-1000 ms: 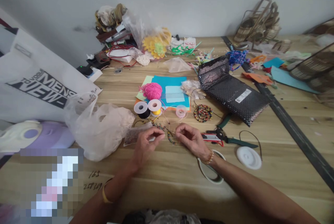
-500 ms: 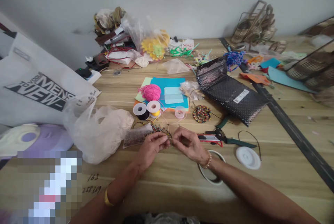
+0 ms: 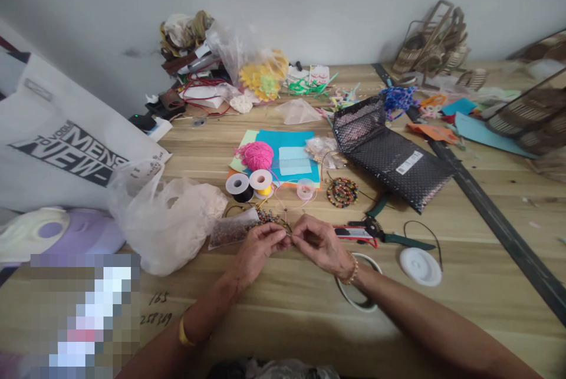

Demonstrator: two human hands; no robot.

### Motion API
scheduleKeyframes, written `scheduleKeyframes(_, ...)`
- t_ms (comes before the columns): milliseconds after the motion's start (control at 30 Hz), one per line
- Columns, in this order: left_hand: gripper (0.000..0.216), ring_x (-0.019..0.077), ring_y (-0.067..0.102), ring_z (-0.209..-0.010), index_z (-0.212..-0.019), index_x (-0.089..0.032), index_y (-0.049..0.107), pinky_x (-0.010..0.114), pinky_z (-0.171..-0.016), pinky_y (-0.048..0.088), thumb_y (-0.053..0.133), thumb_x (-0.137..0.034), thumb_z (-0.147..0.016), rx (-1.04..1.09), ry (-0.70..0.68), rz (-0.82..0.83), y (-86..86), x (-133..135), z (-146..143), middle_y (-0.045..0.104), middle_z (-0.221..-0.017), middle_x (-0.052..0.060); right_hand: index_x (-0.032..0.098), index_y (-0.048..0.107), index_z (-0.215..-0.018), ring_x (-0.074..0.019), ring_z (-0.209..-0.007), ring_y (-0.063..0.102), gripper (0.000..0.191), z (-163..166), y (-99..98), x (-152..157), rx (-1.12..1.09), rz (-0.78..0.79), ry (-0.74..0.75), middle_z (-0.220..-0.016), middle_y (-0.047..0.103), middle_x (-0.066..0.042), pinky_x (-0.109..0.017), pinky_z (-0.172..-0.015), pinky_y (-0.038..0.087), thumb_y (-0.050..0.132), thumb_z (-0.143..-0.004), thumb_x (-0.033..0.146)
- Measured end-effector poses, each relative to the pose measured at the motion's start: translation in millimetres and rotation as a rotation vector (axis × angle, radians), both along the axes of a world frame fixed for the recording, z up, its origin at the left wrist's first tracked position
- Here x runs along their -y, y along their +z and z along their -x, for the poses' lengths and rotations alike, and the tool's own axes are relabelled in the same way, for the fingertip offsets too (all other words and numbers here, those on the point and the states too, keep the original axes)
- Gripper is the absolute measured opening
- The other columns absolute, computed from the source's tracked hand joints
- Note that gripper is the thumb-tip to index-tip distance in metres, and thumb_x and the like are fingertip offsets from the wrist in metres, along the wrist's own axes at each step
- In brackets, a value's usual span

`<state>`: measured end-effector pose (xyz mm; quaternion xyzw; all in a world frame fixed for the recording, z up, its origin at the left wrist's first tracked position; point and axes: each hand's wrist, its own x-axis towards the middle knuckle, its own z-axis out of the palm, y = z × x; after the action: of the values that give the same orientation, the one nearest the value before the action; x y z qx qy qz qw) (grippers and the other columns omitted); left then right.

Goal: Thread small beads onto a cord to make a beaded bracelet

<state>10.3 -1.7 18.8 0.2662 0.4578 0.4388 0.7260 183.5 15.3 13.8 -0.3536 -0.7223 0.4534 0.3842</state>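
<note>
Over the middle of the table my left hand (image 3: 265, 244) is closed in a pinch, thumb against forefinger. My right hand (image 3: 319, 242) pinches as well, its fingertips meeting those of the left. Between them a thin dark cord (image 3: 288, 228) shows; any bead on it is too small to tell. Just beyond the fingers lie loose coloured beads (image 3: 269, 216) and a clear bag of beads (image 3: 234, 229). A fine pink thread runs from a small spool (image 3: 306, 189) toward the hands. To the right sits a coiled string of beads (image 3: 342, 192).
Black (image 3: 239, 188) and yellow (image 3: 261, 183) thread spools stand before a pink yarn ball (image 3: 255, 156). Right of my hands lie a red cutter (image 3: 356, 233), green-handled pliers (image 3: 377, 228) and a white lid (image 3: 420, 267). A tape roll (image 3: 375, 263) is under my right wrist; a plastic bag (image 3: 172, 231) is left.
My fingertips have drawn slightly closer together, the left hand shifting a little to the right. Both pinches stay closed, and the things on the table have not moved.
</note>
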Motion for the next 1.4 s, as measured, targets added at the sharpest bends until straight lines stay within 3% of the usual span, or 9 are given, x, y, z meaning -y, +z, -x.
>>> scheduleKeyframes(567, 0.025, 0.0117, 0.058, -0.062, -0.069, -0.012, 0.068, 0.027, -0.069, 0.046, 0.082, -0.029, -0.057, -0.019, 0.010, 0.017, 2.2, 1, -3, 0.066, -0.064, 0.001, 0.016, 0.060, -0.074, -0.0131, -0.064, 0.055, 0.015, 1, 1.4, -2, 0.007, -0.011, -0.005, -0.073, 0.061, -0.004, -0.024, -0.058, 0.045, 0.057, -0.086, 0.024)
scheduleKeyframes(933, 0.025, 0.0103, 0.053, -0.059, -0.065, -0.014, 0.069, 0.025, -0.064, 0.041, 0.083, -0.031, -0.053, -0.121, 0.012, -0.011, -2.5, 1, 0, 0.063, -0.060, -0.001, 0.017, 0.064, -0.077, -0.0143, -0.065, 0.057, 0.022, 1, -6.3, -3, -0.014, 0.022, 0.003, -0.072, 0.062, -0.005, -0.026, -0.060, 0.047, 0.060, -0.086, 0.037)
scheduleKeyframes(1100, 0.022, 0.0116, 0.054, -0.062, -0.066, -0.014, 0.069, 0.026, -0.065, 0.040, 0.079, -0.032, -0.058, -0.168, -0.030, -0.049, -4.3, 1, 2, 0.063, -0.061, 0.001, 0.017, 0.060, -0.085, -0.0132, -0.063, 0.058, 0.023, 1, -11.9, -1, -0.057, 0.137, 0.009, -0.072, 0.063, -0.003, -0.025, -0.060, 0.049, 0.062, -0.084, 0.040)
scheduleKeyframes(1400, 0.017, 0.0152, 0.055, -0.067, -0.068, -0.016, 0.068, 0.026, -0.068, 0.042, 0.068, -0.033, -0.073, -0.423, -0.084, -0.237, 0.2, 4, 3, 0.065, -0.067, 0.001, 0.017, 0.060, -0.082, -0.0120, -0.060, 0.056, 0.020, 2, -7.3, -1, -0.042, 0.119, 0.014, -0.070, 0.060, -0.002, -0.024, -0.057, 0.048, 0.061, -0.084, 0.037)
